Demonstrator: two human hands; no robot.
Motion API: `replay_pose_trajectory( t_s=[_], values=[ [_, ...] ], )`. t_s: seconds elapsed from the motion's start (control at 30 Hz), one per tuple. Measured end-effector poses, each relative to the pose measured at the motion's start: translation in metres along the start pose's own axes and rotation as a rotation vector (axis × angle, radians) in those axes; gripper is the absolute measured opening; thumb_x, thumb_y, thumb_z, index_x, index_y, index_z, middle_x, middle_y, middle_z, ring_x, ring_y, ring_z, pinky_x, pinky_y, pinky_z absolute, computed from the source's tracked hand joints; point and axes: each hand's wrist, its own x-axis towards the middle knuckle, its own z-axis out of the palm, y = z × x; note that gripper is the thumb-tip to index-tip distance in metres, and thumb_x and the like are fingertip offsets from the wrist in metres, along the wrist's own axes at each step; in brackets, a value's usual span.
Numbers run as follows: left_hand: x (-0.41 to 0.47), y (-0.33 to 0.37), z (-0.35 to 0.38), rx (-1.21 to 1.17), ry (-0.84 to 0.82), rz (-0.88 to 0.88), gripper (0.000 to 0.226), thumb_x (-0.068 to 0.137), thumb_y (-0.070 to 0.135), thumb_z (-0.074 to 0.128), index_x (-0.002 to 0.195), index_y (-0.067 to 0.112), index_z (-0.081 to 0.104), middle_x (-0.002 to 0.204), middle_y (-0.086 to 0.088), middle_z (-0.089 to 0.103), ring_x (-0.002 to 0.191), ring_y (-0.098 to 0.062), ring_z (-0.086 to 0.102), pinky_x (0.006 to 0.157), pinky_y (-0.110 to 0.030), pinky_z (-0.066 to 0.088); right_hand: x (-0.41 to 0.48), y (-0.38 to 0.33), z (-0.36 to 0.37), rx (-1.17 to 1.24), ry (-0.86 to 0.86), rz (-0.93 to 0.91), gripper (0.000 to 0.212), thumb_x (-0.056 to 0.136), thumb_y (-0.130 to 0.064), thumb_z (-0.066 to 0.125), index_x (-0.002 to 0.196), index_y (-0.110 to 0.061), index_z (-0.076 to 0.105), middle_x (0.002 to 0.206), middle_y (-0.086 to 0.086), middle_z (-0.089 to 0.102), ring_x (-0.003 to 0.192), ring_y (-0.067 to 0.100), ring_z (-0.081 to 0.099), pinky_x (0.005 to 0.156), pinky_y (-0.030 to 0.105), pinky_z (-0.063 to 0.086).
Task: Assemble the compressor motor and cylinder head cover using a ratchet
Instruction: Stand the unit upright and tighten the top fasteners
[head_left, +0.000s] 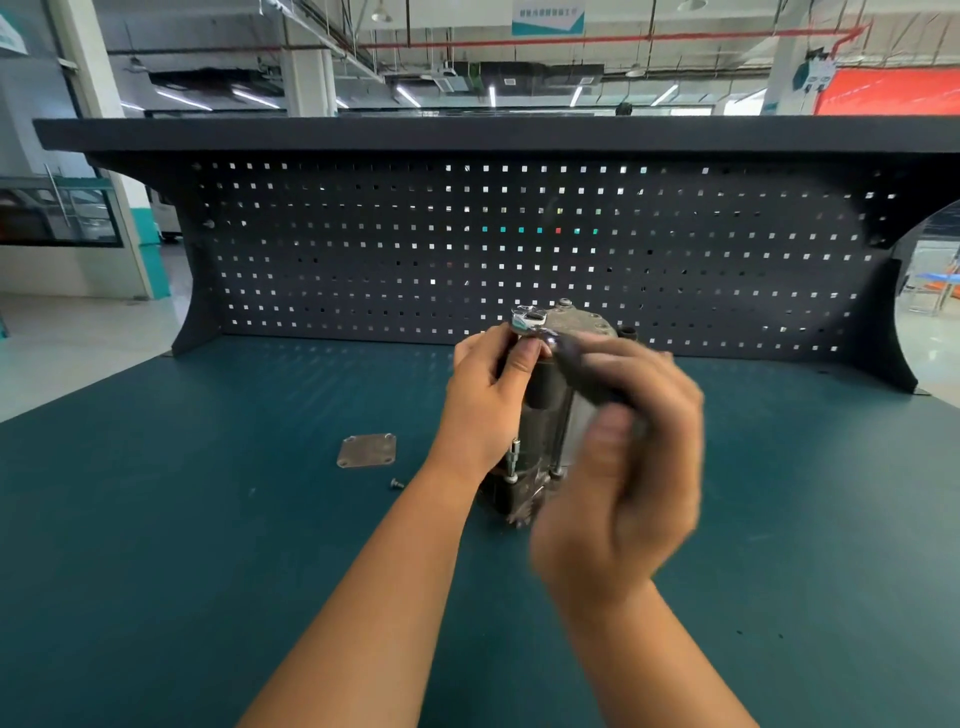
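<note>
The compressor motor (540, 447) stands upright on the green bench, a dark cylinder with long bolts down its side and a grey end plate (576, 319) on top. My left hand (488, 400) grips its upper left side, fingers near the ratchet's silver head (527, 319), which sits on the plate's left edge. My right hand (623, 467), blurred by motion, grips the ratchet's dark handle (592, 374) in front of the motor. The square grey cylinder head cover (366, 451) lies flat to the left, with a loose screw (397, 484) near it.
The green bench top (208, 545) stretches wide on both sides. A dark pegboard back panel (467, 249) rises right behind the motor, with a shelf above it. The bench's left edge drops to the workshop floor.
</note>
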Motion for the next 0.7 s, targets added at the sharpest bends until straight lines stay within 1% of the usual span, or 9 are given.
replay_pose_trajectory(
  t_s=[0.07,0.13,0.2,0.27,0.33,0.4,0.53,0.63,0.7],
  values=[
    [-0.001,0.002,-0.001,-0.004,-0.017,0.007,0.02,0.089,0.044,0.042,0.084,0.036,0.06,0.095,0.01,0.056,0.098,-0.003,0.05,0.081,-0.002,0.036,0.006,0.019,-0.014,0.045,0.169,0.066,0.024,0.1,-0.011,0.032,0.103,-0.011,0.056,0.104,0.002,0.059,0.099,0.024,0.06,0.086,0.051,0.047],
    [-0.001,0.004,-0.001,-0.006,-0.032,0.001,0.02,0.09,0.045,0.042,0.081,0.04,0.059,0.096,0.014,0.057,0.11,-0.008,0.047,0.085,-0.002,0.034,0.016,0.038,-0.022,-0.071,0.255,0.147,0.025,0.097,-0.003,0.028,0.107,-0.005,0.051,0.101,0.004,0.056,0.098,0.006,0.057,0.088,0.024,0.045],
    [-0.001,0.002,-0.002,-0.009,-0.046,-0.003,0.02,0.094,0.04,0.044,0.081,0.04,0.059,0.093,0.023,0.056,0.113,-0.01,0.045,0.084,0.0,0.032,0.023,0.059,-0.03,-0.201,0.295,0.289,0.026,0.098,-0.004,0.029,0.109,-0.005,0.053,0.098,-0.006,0.055,0.093,-0.007,0.053,0.086,0.012,0.038],
    [-0.001,0.004,-0.002,-0.008,-0.057,-0.012,0.022,0.096,0.038,0.043,0.08,0.04,0.058,0.09,0.033,0.055,0.114,-0.011,0.045,0.082,0.002,0.032,0.029,0.081,-0.036,-0.296,0.25,0.456,0.027,0.1,-0.009,0.032,0.108,-0.005,0.058,0.095,-0.018,0.053,0.088,-0.014,0.051,0.08,0.005,0.035],
    [-0.001,0.006,-0.002,0.0,-0.059,-0.018,0.022,0.096,0.037,0.044,0.079,0.04,0.058,0.091,0.034,0.054,0.113,-0.01,0.044,0.079,0.004,0.031,0.038,0.104,-0.04,-0.344,0.102,0.623,0.028,0.101,-0.013,0.035,0.11,-0.008,0.061,0.089,-0.023,0.053,0.084,-0.011,0.051,0.073,0.003,0.034],
    [-0.001,0.007,-0.001,0.001,-0.055,-0.017,0.023,0.096,0.034,0.045,0.078,0.041,0.058,0.09,0.03,0.054,0.112,-0.009,0.044,0.078,0.005,0.03,0.048,0.126,-0.041,-0.416,-0.136,0.734,0.028,0.101,-0.018,0.037,0.115,-0.014,0.062,0.087,-0.018,0.057,0.084,0.003,0.052,0.069,0.012,0.035],
    [0.0,0.008,-0.003,0.046,-0.083,0.015,0.024,0.097,0.033,0.043,0.079,0.042,0.056,0.089,0.045,0.051,0.108,0.003,0.039,0.082,0.002,0.029,0.073,0.158,-0.032,-0.46,-0.546,0.821,0.029,0.1,-0.02,0.044,0.123,-0.018,0.062,0.114,0.0,0.064,0.103,0.015,0.055,0.084,0.026,0.04],
    [0.0,0.007,-0.005,0.062,-0.078,0.032,0.024,0.097,0.034,0.042,0.08,0.042,0.056,0.09,0.044,0.052,0.108,0.004,0.039,0.085,0.0,0.029,0.077,0.162,-0.027,-0.373,-0.623,0.862,0.029,0.098,-0.02,0.046,0.123,-0.02,0.063,0.107,-0.004,0.066,0.095,0.016,0.061,0.081,0.029,0.046],
    [-0.001,0.005,-0.005,0.06,-0.069,0.032,0.022,0.096,0.039,0.041,0.08,0.043,0.056,0.091,0.042,0.053,0.109,0.005,0.038,0.088,-0.006,0.03,0.07,0.157,-0.033,-0.257,-0.537,0.886,0.025,0.097,-0.024,0.049,0.115,-0.022,0.066,0.101,-0.014,0.066,0.095,0.005,0.062,0.079,0.021,0.045]
  ],
)
